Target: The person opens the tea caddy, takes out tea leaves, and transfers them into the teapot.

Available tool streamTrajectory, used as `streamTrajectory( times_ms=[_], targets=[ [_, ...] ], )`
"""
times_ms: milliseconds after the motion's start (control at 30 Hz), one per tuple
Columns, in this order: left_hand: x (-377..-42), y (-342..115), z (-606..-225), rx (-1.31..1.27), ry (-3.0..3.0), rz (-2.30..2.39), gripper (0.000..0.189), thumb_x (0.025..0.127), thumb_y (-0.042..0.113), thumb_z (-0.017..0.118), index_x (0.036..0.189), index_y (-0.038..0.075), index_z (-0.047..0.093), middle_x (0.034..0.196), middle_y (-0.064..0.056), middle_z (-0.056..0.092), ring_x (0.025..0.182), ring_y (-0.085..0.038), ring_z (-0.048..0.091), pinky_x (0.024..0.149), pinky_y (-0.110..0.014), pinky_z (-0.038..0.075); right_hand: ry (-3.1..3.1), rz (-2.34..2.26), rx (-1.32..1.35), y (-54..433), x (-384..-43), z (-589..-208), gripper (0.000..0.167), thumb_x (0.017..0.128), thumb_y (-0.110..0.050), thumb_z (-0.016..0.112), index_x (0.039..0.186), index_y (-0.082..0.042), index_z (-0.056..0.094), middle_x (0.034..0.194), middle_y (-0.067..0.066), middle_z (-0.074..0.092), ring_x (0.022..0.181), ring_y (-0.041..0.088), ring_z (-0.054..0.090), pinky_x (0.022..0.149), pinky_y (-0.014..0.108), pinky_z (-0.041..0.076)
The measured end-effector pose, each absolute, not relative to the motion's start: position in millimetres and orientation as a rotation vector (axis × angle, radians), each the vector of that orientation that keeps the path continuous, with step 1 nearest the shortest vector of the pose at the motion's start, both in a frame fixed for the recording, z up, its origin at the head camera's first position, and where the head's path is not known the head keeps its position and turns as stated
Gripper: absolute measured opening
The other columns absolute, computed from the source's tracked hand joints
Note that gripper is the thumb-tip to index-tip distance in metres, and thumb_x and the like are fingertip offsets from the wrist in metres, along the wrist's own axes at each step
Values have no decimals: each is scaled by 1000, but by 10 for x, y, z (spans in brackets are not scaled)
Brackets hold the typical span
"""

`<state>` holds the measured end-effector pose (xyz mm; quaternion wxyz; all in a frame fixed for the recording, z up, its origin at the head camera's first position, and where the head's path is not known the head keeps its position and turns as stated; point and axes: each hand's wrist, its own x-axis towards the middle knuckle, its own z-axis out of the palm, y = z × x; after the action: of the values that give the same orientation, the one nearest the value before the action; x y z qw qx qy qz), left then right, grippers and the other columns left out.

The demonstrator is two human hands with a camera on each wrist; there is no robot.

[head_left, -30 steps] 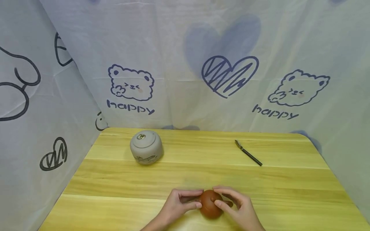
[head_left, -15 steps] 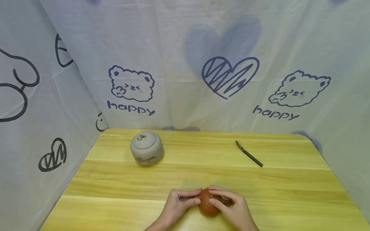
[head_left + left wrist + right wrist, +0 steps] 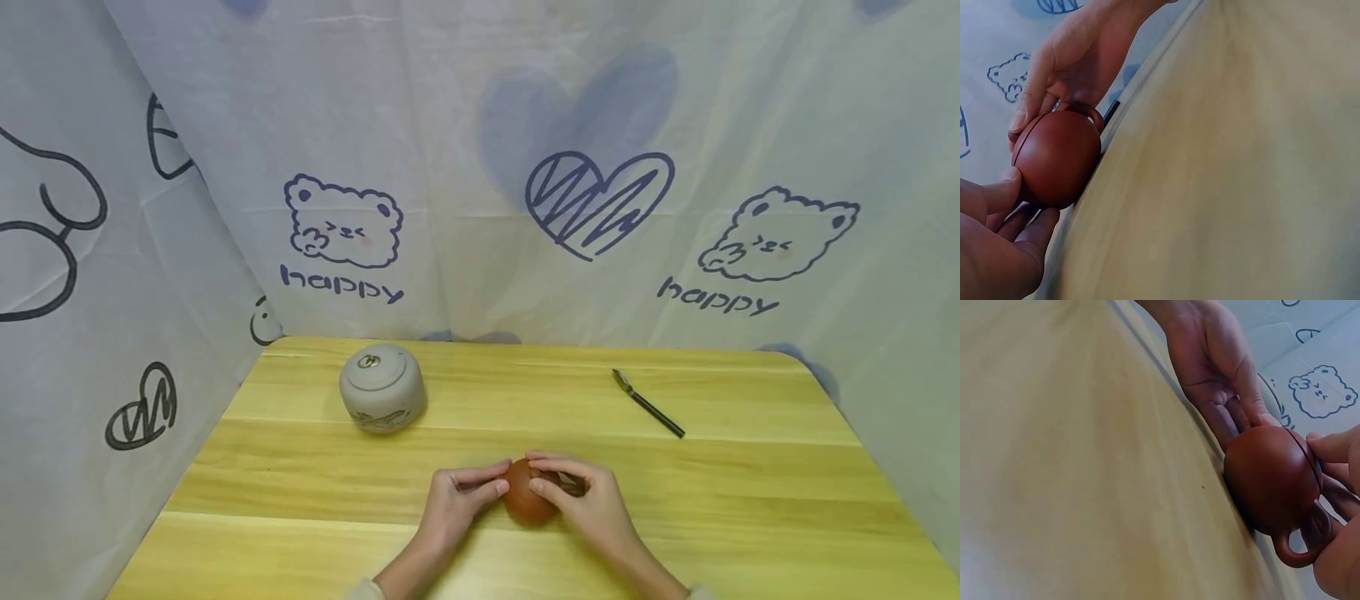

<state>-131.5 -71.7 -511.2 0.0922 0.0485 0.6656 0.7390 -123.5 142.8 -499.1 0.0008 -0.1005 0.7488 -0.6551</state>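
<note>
Fingers of the left hand [image 3: 448,506] and right hand [image 3: 595,502] grip a lidded brown teapot [image 3: 527,507] toward the worktop's [image 3: 300,546] near edge. Near its far left corner stands a lidded jar [image 3: 382,390]. Both interiors are hidden.

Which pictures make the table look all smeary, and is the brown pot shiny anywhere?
Left wrist view: tabletop smeary, teapot crisper, with a soft shine; right wrist view: tabletop smeary too, soft shine on the teapot as well; head view: tabletop's stripes clearer, no bright glint on the teapot.
</note>
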Motion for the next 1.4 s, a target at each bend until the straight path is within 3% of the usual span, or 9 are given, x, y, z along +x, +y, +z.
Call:
streamTrajectory(
  times_ms=[200, 733, 967, 1400],
  targets=[
    [-1482, -721, -5173, 84, 1880, 2293, 32, 92, 7, 78, 120, -8, 71, 121, -19, 70, 121, -28, 65, 93, -26, 56, 2335, -2093, -359, 1392, -1440, -5002, 24, 89, -17, 82, 112, -8, 80, 125, 4, 73, 123, 22, 65, 93, 29, 58],
    [-1833, -711, -5169, -68, 1841, 2407, 30, 93, 2, 75, 121, -9, 71, 125, -20, 69, 125, -27, 61, 95, -27, 56, 2419, -2014, -486, 1317, -1953, -5021, 21, 92, -16, 79, 111, -8, 80, 122, 5, 74, 124, 23, 64, 99, 39, 56],
    [-1957, -731, -5177, -95, 1779, 2464, 31, 94, -4, 71, 123, -15, 66, 126, -24, 67, 119, -24, 65, 95, -32, 57, 2394, -2035, -483, 1260, -2059, -5010, 23, 93, -17, 78, 114, -8, 79, 125, 5, 73, 126, 22, 63, 101, 38, 55],
    [-1981, -747, -5175, -103, 1742, 2477, 31, 94, -4, 71, 123, -14, 66, 127, -23, 67, 119, -25, 65, 96, -32, 57, 2429, -2020, -434, 1181, -2010, -4875, 22, 95, -3, 73, 116, 4, 75, 126, 15, 71, 125, 30, 62, 101, 52, 53]
  ],
)
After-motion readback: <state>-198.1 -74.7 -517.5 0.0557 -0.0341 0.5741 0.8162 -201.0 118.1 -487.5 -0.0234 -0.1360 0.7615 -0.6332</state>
